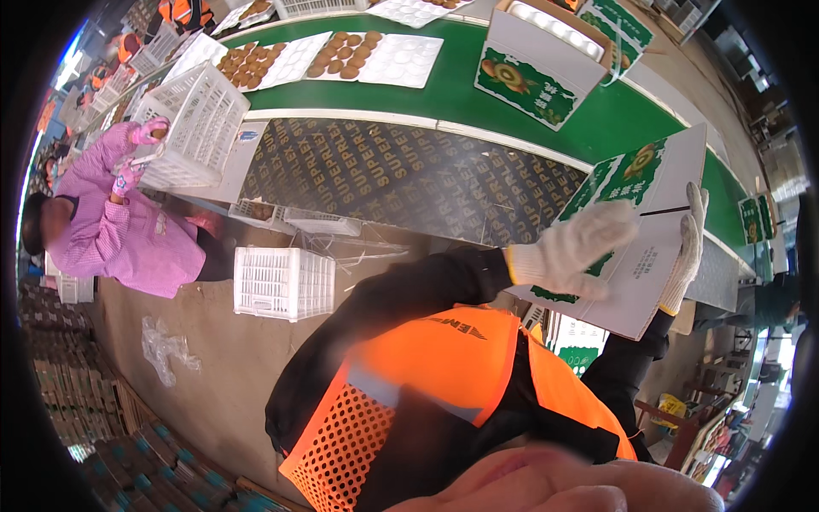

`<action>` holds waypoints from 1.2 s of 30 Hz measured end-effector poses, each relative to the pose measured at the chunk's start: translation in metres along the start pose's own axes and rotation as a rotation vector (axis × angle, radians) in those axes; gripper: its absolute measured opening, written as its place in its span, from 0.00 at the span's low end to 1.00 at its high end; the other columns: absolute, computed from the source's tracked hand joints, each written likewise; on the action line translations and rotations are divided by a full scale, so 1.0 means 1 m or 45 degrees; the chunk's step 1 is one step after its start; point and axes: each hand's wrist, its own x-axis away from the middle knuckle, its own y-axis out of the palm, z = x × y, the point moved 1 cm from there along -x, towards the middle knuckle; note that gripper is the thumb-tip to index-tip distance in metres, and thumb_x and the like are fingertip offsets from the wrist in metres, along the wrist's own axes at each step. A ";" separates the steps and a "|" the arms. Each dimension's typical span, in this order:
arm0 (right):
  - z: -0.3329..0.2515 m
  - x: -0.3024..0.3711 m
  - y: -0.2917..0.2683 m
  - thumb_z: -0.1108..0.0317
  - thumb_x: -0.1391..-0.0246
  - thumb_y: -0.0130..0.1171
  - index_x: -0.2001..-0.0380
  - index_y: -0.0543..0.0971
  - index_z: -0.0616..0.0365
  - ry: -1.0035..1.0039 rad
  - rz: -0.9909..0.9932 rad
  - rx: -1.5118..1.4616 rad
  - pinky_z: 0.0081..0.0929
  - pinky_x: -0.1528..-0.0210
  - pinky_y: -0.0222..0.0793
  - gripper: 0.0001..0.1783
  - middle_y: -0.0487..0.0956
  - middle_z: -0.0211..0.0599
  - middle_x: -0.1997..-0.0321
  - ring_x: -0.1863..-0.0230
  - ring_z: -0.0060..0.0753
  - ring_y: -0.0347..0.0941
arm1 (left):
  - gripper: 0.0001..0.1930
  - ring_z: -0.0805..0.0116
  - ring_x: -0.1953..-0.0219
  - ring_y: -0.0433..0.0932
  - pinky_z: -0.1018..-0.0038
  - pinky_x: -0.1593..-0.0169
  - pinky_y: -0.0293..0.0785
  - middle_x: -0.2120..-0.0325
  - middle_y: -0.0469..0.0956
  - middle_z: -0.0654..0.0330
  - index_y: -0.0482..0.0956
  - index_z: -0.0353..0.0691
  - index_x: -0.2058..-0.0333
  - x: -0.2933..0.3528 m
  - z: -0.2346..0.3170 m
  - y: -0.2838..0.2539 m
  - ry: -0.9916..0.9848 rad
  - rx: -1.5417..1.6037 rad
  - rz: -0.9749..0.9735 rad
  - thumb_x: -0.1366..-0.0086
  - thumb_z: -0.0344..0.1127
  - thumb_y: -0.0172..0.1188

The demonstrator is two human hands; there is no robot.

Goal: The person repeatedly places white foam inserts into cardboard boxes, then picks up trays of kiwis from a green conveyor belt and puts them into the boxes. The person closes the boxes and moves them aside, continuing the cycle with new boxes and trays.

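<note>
Holding a flat green-and-white carton (636,247) up in front of us beside the green conveyor belt (444,94), we have both gloved hands on it: the left hand (572,247) lies spread across the printed face, fingers pressed flat, and the right hand (687,247) wraps around the far edge, fingers curled over it. The carton sits tilted in mid-air, above the dark patterned panel (401,175) and clear of the belt. By our reckoning we are at the shaping stage, with the box in hand and not yet squared up; the next move calls for a firm grip on both edges and a steady push to open its walls. An open carton (537,60) already rides the belt farther up, trays of brown fruit (341,55) beyond it. To our left a person in pink (119,222) handles a white plastic crate (192,124), another white crate (281,282) on the floor.
</note>
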 end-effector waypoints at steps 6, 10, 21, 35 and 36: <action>0.030 -0.020 0.003 0.53 0.32 0.46 0.38 0.72 0.61 -0.088 0.064 0.121 0.41 0.34 0.61 0.28 0.69 0.47 0.37 0.38 0.48 0.67 | 0.25 0.60 0.32 0.62 0.54 0.26 0.49 0.40 0.72 0.64 0.77 0.53 0.45 -0.124 0.037 -0.022 0.537 -0.409 -0.868 0.30 0.61 0.47; 0.042 -0.018 0.000 0.53 0.32 0.46 0.41 0.72 0.61 -0.139 0.074 0.256 0.42 0.36 0.63 0.27 0.70 0.46 0.40 0.40 0.48 0.68 | 0.18 0.59 0.37 0.66 0.54 0.28 0.51 0.45 0.74 0.62 0.77 0.50 0.53 -0.086 -0.016 0.018 0.448 0.389 -0.488 0.32 0.53 0.50; 0.044 0.083 -0.077 0.52 0.32 0.45 0.47 0.74 0.60 -0.051 -0.259 0.860 0.43 0.41 0.66 0.23 0.73 0.44 0.47 0.47 0.48 0.71 | 0.19 0.49 0.41 0.73 0.57 0.36 0.66 0.44 0.78 0.48 0.82 0.37 0.48 -0.065 -0.041 -0.033 0.187 0.693 -0.027 0.29 0.41 0.52; 0.016 0.065 -0.007 0.52 0.32 0.45 0.56 0.76 0.59 -0.647 -0.358 0.894 0.44 0.47 0.70 0.21 0.77 0.41 0.56 0.54 0.48 0.74 | 0.20 0.54 0.55 0.77 0.58 0.46 0.72 0.61 0.79 0.58 0.80 0.44 0.63 -0.077 -0.037 -0.036 0.519 0.524 0.093 0.24 0.48 0.42; 0.017 0.056 0.009 0.52 0.32 0.45 0.57 0.77 0.59 -0.739 -0.338 0.881 0.44 0.47 0.71 0.21 0.77 0.41 0.56 0.55 0.48 0.74 | 0.20 0.55 0.54 0.78 0.59 0.45 0.73 0.59 0.80 0.60 0.81 0.45 0.61 -0.073 -0.039 -0.037 0.481 0.556 0.103 0.24 0.49 0.42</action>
